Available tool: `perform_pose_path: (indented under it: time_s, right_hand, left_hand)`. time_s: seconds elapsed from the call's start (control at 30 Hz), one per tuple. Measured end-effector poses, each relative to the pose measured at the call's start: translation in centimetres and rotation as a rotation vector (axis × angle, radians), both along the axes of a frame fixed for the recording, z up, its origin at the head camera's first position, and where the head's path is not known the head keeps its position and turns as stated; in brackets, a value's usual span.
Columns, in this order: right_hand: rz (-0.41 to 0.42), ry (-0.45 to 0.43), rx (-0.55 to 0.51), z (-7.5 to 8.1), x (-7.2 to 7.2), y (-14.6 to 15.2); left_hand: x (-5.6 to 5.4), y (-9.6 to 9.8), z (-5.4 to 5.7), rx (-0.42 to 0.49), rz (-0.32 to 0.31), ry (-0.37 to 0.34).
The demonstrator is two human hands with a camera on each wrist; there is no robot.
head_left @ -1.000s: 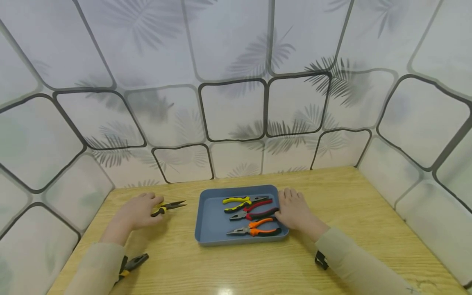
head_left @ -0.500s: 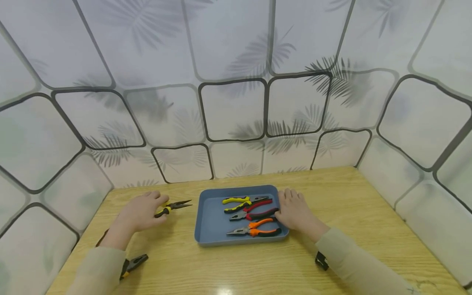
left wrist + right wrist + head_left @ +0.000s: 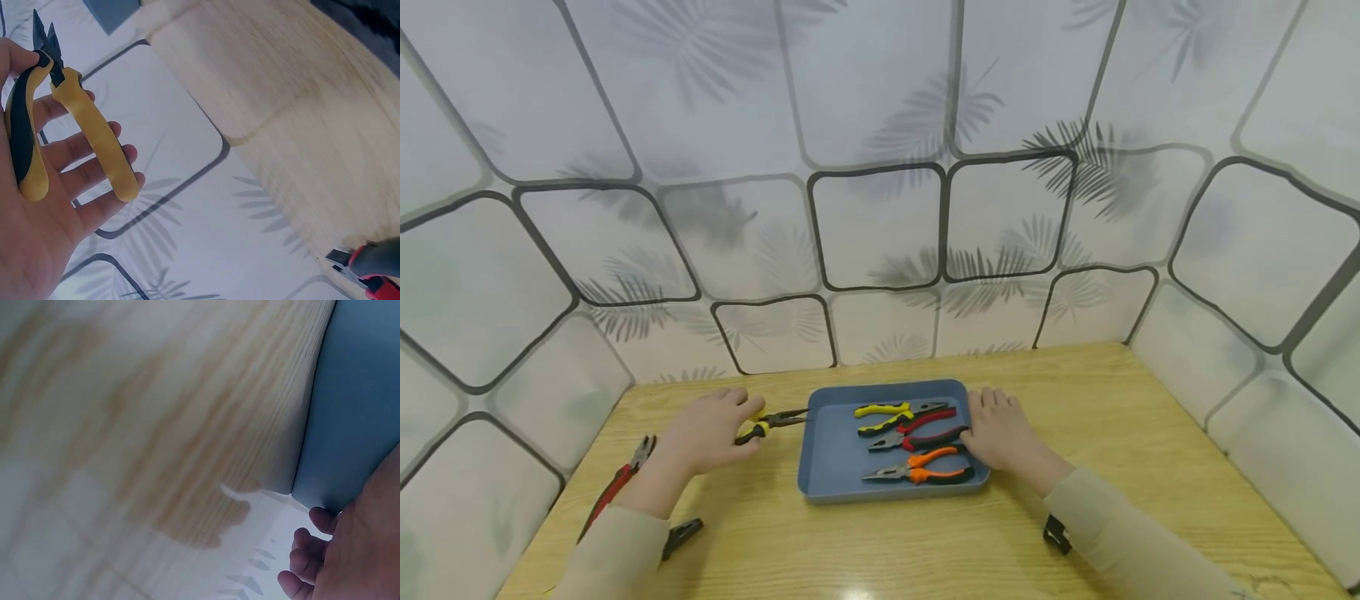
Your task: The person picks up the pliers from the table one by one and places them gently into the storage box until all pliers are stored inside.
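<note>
My left hand (image 3: 703,433) holds yellow-and-black needle-nose pliers (image 3: 103,144) by the handles, which stand apart in the left wrist view. Their tips reach the left rim of the blue tray (image 3: 835,450), above the table. Inside the tray, toward its right side, lie yellow-and-black pliers (image 3: 880,423), red-handled pliers (image 3: 917,439) and orange-and-black needle-nose pliers (image 3: 928,475). My right hand (image 3: 1000,429) grips the tray's right edge, its thumb over the rim and its fingers outside. In the right wrist view, the right fingertips (image 3: 306,547) show beside the tray's blue wall.
Red-handled pliers (image 3: 617,483) lie left of my left forearm, partly covered by it. Dark-jawed pliers (image 3: 682,537) poke out from beneath the left sleeve, their handles hidden. A patterned wall (image 3: 880,225) closes off the back of the wooden table (image 3: 1075,400).
My left hand has moved right with the needle-nose pliers, bringing their tips to the tray's left rim. The red pliers beside the left forearm have come into sight. My right hand stays put.
</note>
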State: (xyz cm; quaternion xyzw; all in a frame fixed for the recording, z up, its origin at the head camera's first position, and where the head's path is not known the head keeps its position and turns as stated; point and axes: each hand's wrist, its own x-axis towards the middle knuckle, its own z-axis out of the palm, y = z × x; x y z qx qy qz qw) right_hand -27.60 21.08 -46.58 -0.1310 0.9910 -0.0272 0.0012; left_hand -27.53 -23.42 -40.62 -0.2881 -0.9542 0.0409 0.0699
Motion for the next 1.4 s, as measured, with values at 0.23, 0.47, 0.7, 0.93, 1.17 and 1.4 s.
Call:
perform_pose_path:
  time_s: [0.23,0.47,0.7,0.93,1.17,1.4]
  right_hand:
    - [0.012,0.008,0.004,0.3,0.4,-0.2]
    - [0.012,0.017,0.014,0.2,0.4,-0.1]
    - [0.011,0.023,-0.001,0.2,0.4,-0.1]
    - [0.009,0.022,0.014,0.1,0.3,-0.1]
    - [0.005,0.023,0.018,0.2,0.4,-0.2]
    - [0.005,0.022,0.03,-0.1,0.1,-0.2]
  left_hand:
    - [0.6,1.4,0.4,-0.001,-0.02,0.03]
    - [1.1,2.7,0.8,-0.011,-0.045,0.061]
    - [1.2,3.6,0.5,-0.012,-0.077,0.101]
    - [1.1,4.4,-0.2,-0.027,-0.099,0.108]
    - [1.3,5.7,0.0,-0.026,-0.106,0.072]
    - [1.2,6.8,-0.4,-0.032,-0.142,0.113]
